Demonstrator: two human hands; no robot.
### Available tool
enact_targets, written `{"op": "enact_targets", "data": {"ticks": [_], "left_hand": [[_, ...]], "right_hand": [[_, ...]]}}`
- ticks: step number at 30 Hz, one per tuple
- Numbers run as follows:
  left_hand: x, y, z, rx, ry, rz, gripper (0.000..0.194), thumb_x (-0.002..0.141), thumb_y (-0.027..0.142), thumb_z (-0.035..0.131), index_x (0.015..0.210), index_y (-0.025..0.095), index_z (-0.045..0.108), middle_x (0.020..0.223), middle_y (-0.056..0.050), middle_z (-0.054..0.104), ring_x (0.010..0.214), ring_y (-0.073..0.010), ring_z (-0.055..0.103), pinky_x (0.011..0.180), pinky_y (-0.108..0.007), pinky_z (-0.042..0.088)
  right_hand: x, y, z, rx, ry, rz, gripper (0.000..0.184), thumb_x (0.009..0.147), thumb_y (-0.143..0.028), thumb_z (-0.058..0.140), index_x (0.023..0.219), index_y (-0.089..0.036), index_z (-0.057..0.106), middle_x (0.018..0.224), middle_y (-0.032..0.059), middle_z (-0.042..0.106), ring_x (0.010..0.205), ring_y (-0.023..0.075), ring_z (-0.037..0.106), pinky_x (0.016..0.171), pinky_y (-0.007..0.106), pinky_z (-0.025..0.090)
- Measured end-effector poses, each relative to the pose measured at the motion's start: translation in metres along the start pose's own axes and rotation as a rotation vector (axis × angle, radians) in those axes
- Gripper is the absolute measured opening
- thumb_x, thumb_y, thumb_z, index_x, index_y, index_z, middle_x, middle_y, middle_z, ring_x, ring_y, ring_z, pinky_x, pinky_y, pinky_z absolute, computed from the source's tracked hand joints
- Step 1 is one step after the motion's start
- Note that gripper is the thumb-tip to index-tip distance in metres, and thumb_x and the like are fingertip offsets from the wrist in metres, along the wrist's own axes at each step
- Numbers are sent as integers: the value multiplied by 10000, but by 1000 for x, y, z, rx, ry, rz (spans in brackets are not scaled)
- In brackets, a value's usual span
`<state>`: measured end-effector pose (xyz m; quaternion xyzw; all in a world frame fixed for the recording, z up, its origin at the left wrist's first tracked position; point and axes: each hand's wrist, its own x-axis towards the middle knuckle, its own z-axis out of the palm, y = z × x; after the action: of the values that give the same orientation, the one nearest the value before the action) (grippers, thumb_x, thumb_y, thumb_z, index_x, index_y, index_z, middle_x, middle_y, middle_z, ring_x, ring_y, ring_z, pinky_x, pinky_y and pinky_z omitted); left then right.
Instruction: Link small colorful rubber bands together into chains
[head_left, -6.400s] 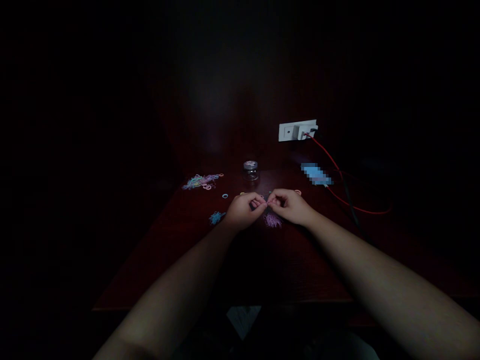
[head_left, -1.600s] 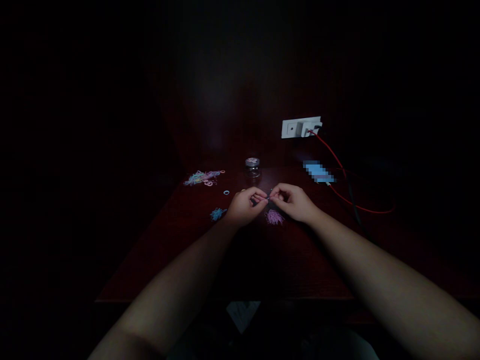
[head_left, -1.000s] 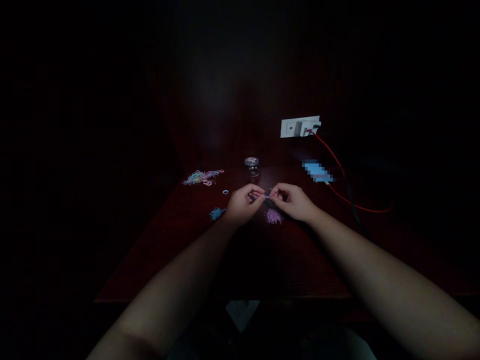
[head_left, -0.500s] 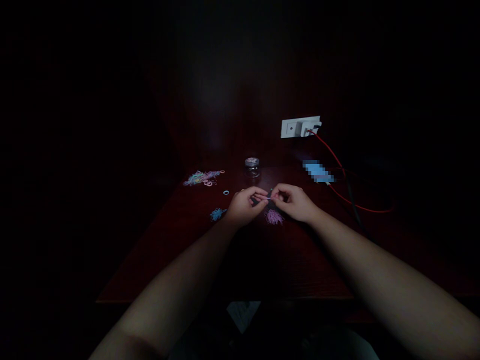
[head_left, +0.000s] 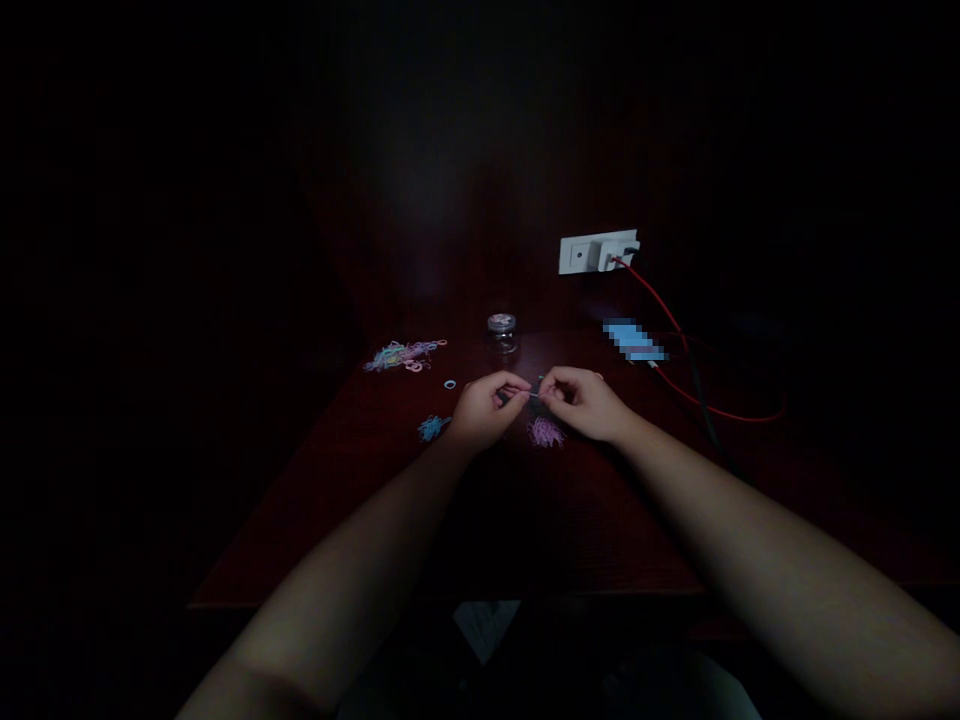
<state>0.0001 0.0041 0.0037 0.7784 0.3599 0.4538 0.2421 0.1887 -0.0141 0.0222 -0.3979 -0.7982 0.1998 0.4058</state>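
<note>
My left hand and my right hand face each other above the middle of the table. Each is closed, its fingertips pinching one end of a thin pale rubber band drawn out between them. Just below the fingers lies a pile of purple rubber bands. A smaller heap of blue rubber bands is left of my left wrist. Beyond it rests a single light blue band.
A mixed pile of coloured bands lies at the back left. A clear lidded jar stands behind my hands. At the right, a pixelated blue phone-like object connects by a red cable to a wall socket.
My two hands have drawn very slightly apart, and a little more of the band shows between the fingertips. The whole view has shifted slightly; the piles and jar look unmoved.
</note>
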Motion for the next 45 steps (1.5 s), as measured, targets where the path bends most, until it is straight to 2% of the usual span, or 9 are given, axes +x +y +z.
{"op": "enact_targets", "data": {"ticks": [2, 6, 8, 11, 15, 28, 36, 40, 45], "left_hand": [[-1, 1, -1, 14, -43, 10, 159, 832, 251, 594, 936, 177, 689, 900, -35, 716, 746, -128, 629, 625, -228, 465], [-3, 5, -3, 74, -191, 19, 160, 824, 246, 600, 923, 181, 707, 862, -23, 712, 676, -116, 601, 592, -225, 456], [-3, 6, -4, 110, -260, 46, 156, 825, 238, 598, 913, 182, 715, 867, -27, 710, 728, -131, 618, 627, -234, 472], [-1, 4, -5, 165, -302, 129, 149, 829, 221, 597, 903, 197, 724, 918, -33, 710, 876, -162, 630, 770, -278, 494], [0, 0, -5, 189, -315, 170, 157, 830, 205, 601, 922, 206, 728, 948, -28, 712, 923, -168, 629, 865, -313, 485], [-1, -3, -4, 208, -317, 131, 189, 813, 219, 624, 969, 197, 728, 948, -42, 706, 861, -158, 629, 785, -293, 503], [-3, -1, -4, 217, -287, 111, 189, 803, 183, 616, 958, 195, 725, 909, -40, 690, 798, -143, 614, 726, -271, 492], [-2, 1, -6, 237, -262, 107, 179, 813, 189, 603, 946, 194, 723, 919, -39, 696, 812, -146, 620, 751, -274, 496], [-1, 0, -8, 254, -196, 86, 188, 844, 220, 572, 964, 205, 716, 947, -40, 704, 834, -153, 633, 788, -288, 507]], "right_hand": [[1, 3, -1, -5, 22, -15, 127, 798, -248, 549, 737, -148, 600, 592, -5, 531, 547, 105, 461, 527, 231, 360], [4, 12, -3, -1, 145, 4, 138, 813, -246, 525, 737, -153, 594, 704, 30, 602, 635, 131, 522, 586, 247, 397], [5, 16, -3, -15, 167, 19, 130, 807, -238, 526, 737, -153, 596, 720, 33, 610, 652, 137, 534, 606, 252, 406], [5, 16, -1, -20, 141, 4, 122, 803, -224, 522, 744, -150, 600, 703, 28, 601, 649, 136, 530, 616, 254, 406], [5, 11, 1, -19, 139, -15, 121, 801, -216, 517, 735, -150, 594, 683, 24, 587, 641, 133, 515, 608, 250, 396], [5, 11, 0, -65, 209, 24, 113, 790, -224, 532, 741, -154, 606, 723, 37, 626, 673, 145, 550, 610, 247, 400], [5, 12, -1, -76, 215, 37, 117, 798, -224, 523, 745, -155, 601, 725, 34, 623, 670, 145, 549, 621, 251, 404], [6, 16, -1, -73, 211, 58, 139, 817, -243, 509, 756, -158, 602, 719, 29, 616, 652, 141, 539, 601, 249, 392], [7, 20, -1, -58, 229, 23, 172, 850, -246, 467, 773, -166, 598, 746, 27, 622, 689, 146, 548, 659, 266, 402]]}}
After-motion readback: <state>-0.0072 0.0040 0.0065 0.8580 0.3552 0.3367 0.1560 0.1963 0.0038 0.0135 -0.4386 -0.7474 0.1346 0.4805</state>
